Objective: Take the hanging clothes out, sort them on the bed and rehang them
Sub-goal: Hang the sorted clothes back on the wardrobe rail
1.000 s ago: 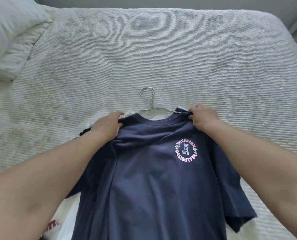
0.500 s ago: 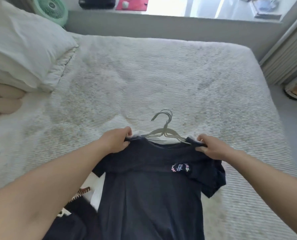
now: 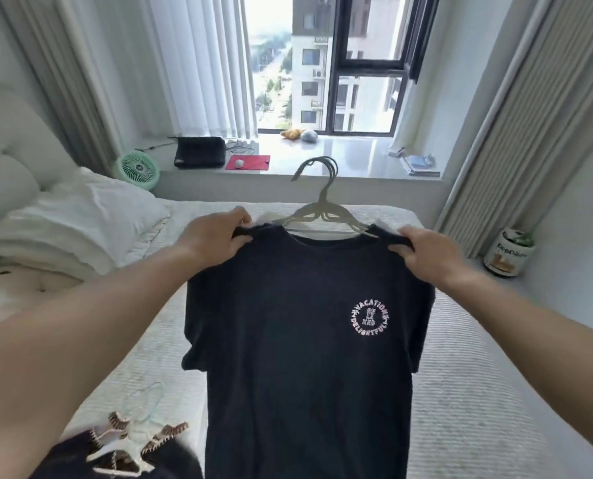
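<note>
A navy T-shirt [image 3: 302, 340] with a round pink-and-white chest print hangs in the air over the white bed [image 3: 460, 392]. It sits on pale hangers [image 3: 321, 209], several stacked together, with hooks pointing up. My left hand [image 3: 215, 236] grips the shirt's left shoulder. My right hand [image 3: 422, 254] grips the right shoulder. A bit of white cloth shows behind the collar. A dark garment with patterned trim [image 3: 122, 451] lies on the bed at the lower left, next to a thin wire hanger [image 3: 146, 402].
White pillows [image 3: 77, 219] and a padded headboard are at the left. Beyond the bed a windowsill [image 3: 322, 157] carries a green fan [image 3: 137, 167], a black case and a red pad. Curtains hang at both sides. A jar [image 3: 509, 252] stands on the floor at the right.
Both hands lifted the shirt and hangers off the bed until it hangs upright. The head view tilted up, bringing the window and sill into sight.
</note>
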